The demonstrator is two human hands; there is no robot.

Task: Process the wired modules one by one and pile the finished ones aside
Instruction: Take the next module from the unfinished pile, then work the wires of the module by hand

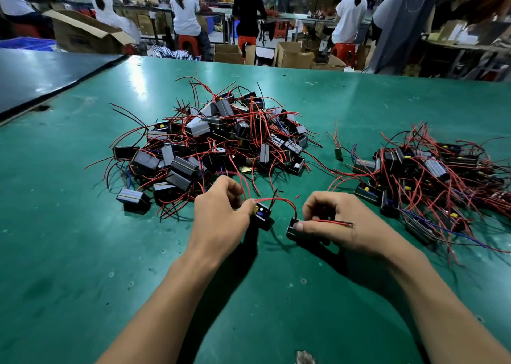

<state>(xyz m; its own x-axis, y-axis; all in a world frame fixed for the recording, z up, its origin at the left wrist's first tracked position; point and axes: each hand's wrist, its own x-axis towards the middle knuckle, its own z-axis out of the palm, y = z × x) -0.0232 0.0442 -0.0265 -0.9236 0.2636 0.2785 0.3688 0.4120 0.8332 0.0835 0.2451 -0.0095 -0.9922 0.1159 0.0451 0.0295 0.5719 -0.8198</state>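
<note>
My left hand (221, 211) pinches a small black module (262, 215) that shows a yellow part and a blue dot on top. A red wire (279, 200) arcs from it over to my right hand (334, 220). My right hand grips a second black casing (293, 229), thumb pressed on its edge, and a red and black wire end (336, 222) lies across its fingers. Both hands hover just above the green table (83, 253). A big heap of black modules with red wires (215, 142) lies beyond my left hand. A second heap (431, 175) spreads to the right.
A loose small green board with wires (338, 153) lies between the two heaps. A dark panel (41, 76) covers the table's far left corner. Beyond the table's far edge, people sit on red stools at other benches, among open cardboard boxes (83, 32).
</note>
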